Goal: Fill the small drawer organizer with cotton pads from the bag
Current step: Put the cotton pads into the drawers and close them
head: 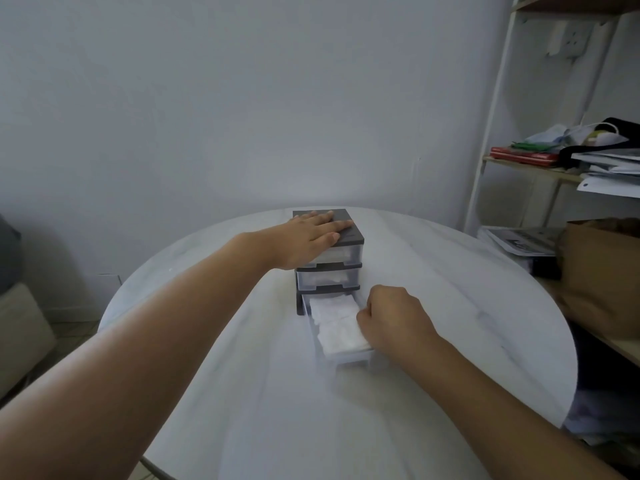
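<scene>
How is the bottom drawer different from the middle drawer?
The bottom drawer is pulled out toward the person; the middle drawer is pushed in. The bottom drawer's cotton pads show from above; the middle drawer's white contents show only through its clear front. The right hand curls at the bottom drawer's edge; no hand is at the middle drawer's front. Both are clear plastic and hold something white.

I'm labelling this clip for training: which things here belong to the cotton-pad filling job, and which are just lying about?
Job: drawer organizer, its open bottom drawer, cotton pads inside, left hand flat on top, right hand curled at the drawer.

Lying about: shelf unit, stacked papers, red flat item, brown bag.
</scene>
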